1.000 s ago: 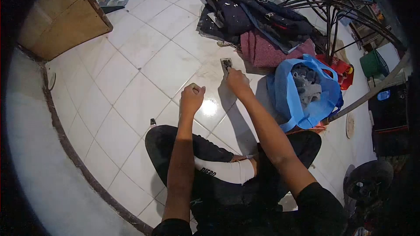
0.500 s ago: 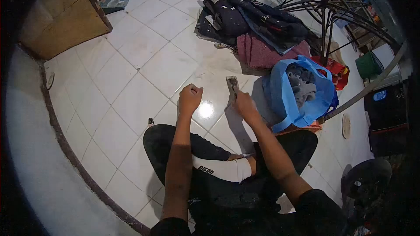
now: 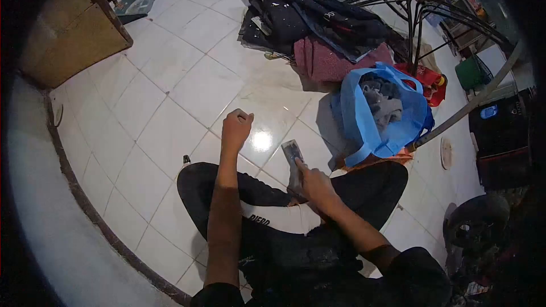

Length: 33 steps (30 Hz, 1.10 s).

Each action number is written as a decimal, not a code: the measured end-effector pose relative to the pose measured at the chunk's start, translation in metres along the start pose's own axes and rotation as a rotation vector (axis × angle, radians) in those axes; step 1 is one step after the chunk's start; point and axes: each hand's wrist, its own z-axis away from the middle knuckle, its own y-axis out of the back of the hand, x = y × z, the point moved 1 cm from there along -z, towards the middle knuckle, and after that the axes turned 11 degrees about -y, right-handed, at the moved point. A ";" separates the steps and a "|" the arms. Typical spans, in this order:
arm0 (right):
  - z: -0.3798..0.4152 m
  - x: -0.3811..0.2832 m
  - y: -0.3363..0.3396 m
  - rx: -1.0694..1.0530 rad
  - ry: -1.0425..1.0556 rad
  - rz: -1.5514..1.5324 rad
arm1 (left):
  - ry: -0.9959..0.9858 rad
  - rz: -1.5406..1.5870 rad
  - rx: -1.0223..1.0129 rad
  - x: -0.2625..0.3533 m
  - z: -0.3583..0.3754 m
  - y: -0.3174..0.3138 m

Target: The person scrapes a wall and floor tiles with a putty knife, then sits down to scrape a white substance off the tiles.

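My right hand (image 3: 317, 186) grips a scraper (image 3: 292, 154), a narrow flat tool with a smeared grey face. Its index finger lies along the tool, whose far end points up and left, over the floor in front of my crossed legs. To the left, my left hand (image 3: 236, 127) is closed, thumb against the curled fingers, above the white tiles. Whatever may be inside that fist is hidden. A blue bag (image 3: 352, 115) holding grey cloth (image 3: 384, 105) stands right of the scraper, apart from both hands.
Beyond the bag lie a maroon cloth (image 3: 318, 59) and dark clothes (image 3: 318, 14). A black metal frame (image 3: 410, 17) stands at upper right. A dustpan (image 3: 136, 3) rests near a wooden panel (image 3: 74, 34). One small dark object (image 3: 186, 160) sits by my left knee.
My right hand has drawn the scraper back towards my body and slightly left. The view has shifted a little; my left hand stays closed in about the same place.
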 end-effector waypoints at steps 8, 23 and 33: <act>0.005 -0.025 0.003 0.040 0.028 -0.078 | 0.087 -0.020 -0.041 -0.006 0.000 0.000; -0.139 -0.010 0.086 -0.474 0.020 -1.090 | 0.138 -0.038 -0.023 0.003 -0.002 0.011; -0.101 0.063 0.065 -0.842 0.027 -1.866 | 0.127 -0.019 -0.043 -0.002 -0.004 0.007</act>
